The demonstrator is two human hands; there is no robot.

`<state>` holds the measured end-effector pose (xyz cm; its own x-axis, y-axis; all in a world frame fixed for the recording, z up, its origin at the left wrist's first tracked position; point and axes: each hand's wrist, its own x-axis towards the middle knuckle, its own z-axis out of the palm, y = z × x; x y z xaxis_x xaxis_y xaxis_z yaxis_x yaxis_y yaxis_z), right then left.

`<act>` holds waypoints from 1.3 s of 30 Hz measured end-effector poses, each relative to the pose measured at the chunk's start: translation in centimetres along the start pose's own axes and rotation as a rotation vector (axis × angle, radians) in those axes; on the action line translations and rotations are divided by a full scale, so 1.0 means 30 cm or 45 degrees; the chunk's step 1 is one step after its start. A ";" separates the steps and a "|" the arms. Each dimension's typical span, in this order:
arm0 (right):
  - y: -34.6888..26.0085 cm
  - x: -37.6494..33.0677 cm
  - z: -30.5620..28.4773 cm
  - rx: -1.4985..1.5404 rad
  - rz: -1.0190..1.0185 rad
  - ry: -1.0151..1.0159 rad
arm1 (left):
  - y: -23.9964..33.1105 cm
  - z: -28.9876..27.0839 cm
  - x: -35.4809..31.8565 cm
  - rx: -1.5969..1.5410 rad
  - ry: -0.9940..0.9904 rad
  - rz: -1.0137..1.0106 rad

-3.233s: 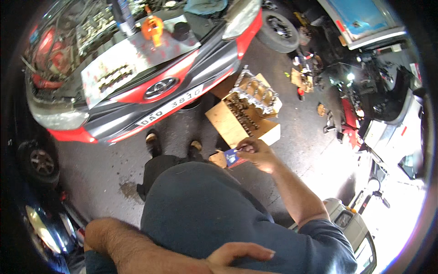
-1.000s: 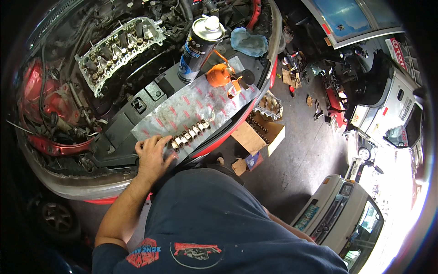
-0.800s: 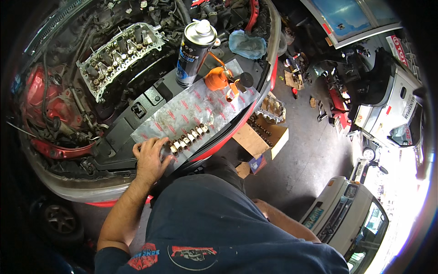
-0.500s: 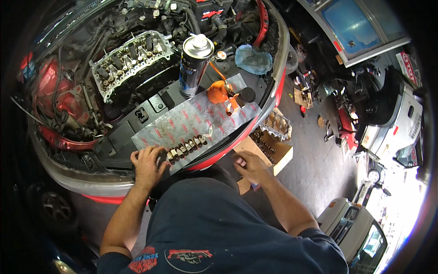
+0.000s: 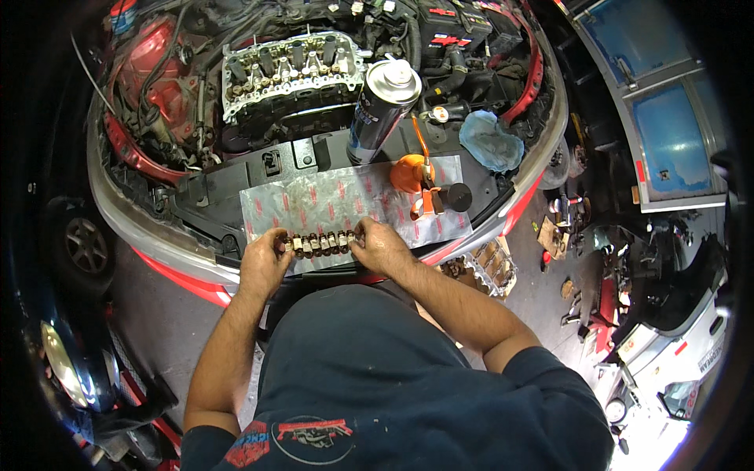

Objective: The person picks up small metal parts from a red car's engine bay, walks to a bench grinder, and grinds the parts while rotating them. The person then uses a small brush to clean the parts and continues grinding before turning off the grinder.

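A row of small dark and cream metal engine parts (image 5: 320,244) lies side by side on a printed plastic sheet (image 5: 306,198). My left hand (image 5: 265,261) holds the left end of the row with curled fingers. At the right end, the fingers of my right hand (image 5: 380,247) close in against the last parts, so both hands grip the row from its ends. Further right on the sheet stands an orange oil can (image 5: 410,174) with a thin spout, beside a round black piece (image 5: 456,197). Behind the sheet's middle rises a tall spray can (image 5: 380,110).
Beyond the sheet, the open engine bay holds a bare cylinder head (image 5: 290,71) and a battery (image 5: 452,35). A crumpled blue cloth-like piece (image 5: 491,141) rests right of the oil can. On the floor at right lies a metal engine part (image 5: 495,265).
My right hand has come from beside the bumper onto the sheet, to the row's right end. My left hand has closed on the left end. The view has shifted.
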<state>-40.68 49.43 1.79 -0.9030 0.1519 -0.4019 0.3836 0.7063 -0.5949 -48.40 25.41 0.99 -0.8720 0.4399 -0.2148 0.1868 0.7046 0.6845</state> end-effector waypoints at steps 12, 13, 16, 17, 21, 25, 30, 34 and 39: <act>0.010 0.077 -0.010 -0.011 -0.131 -0.059 | 0.028 0.037 -0.043 -0.093 0.086 -0.220; 0.009 0.077 -0.009 -0.017 -0.140 -0.055 | 0.033 0.038 -0.045 -0.060 0.100 -0.175; 0.014 0.059 0.000 -0.024 -0.147 -0.045 | 0.045 0.024 -0.034 -0.016 0.093 -0.128; 0.018 0.048 0.005 -0.033 -0.206 -0.025 | 0.047 0.016 -0.027 0.021 0.093 -0.132; 0.037 0.011 0.023 -0.066 -0.320 0.033 | 0.045 -0.008 0.002 0.095 0.018 -0.155; 0.044 0.002 0.031 -0.029 -0.248 0.085 | 0.035 -0.008 0.000 0.058 0.030 -0.108; 0.054 -0.014 0.019 0.126 -0.265 0.217 | 0.023 -0.020 -0.077 -0.057 0.173 -0.020; 0.074 -0.065 -0.017 0.596 -0.086 0.079 | 0.060 -0.040 -0.173 -0.248 0.007 -0.084; 0.040 -0.189 -0.035 1.431 0.079 -0.279 | 0.206 -0.037 -0.246 -0.526 -0.309 -0.103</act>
<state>-35.31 50.13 4.09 -0.8657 -0.0364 -0.4992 0.4817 -0.3318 -0.8111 -41.31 25.90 7.59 -0.7362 0.5450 -0.4013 -0.1152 0.4834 0.8678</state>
